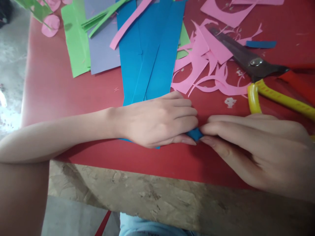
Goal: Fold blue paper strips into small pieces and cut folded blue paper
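Red table (pixel 61 91), blue paper sheets (pixel 150 59), green paper (pixel 76 42), pink scraps (pixel 199 62), scissors (pixel 256 64)

A small folded blue paper piece (pixel 195 133) lies on the red table, mostly hidden

Red table over a grey floor, lit from the left.

I see a red table (pixel 64 95) whose near edge shows a rough chipboard side (pixel 152 193). Beyond its left edge lies grey concrete floor (pixel 12 62), with a bright patch of daylight (pixel 7 118) at the far left.
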